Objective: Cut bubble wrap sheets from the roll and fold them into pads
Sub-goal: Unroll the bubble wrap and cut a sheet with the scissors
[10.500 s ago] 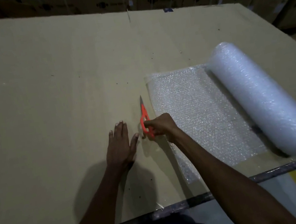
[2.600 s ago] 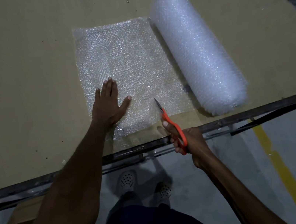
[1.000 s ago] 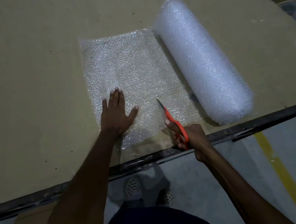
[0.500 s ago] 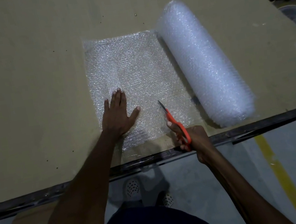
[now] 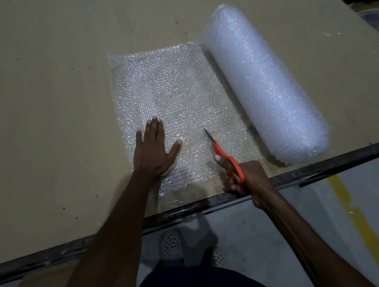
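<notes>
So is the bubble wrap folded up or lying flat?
Flat. The sheet lies spread in one layer on the table, with the left hand pressing it down beside the roll.

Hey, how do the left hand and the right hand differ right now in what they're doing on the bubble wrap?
The left hand lies flat with straight, spread fingers, pressing on the unrolled sheet; the right hand is curled round the orange scissors. The left hand sits fully on the sheet, while the right hand is at the table's near edge, beside the sheet's corner. Both are bare and work the same sheet.
</notes>
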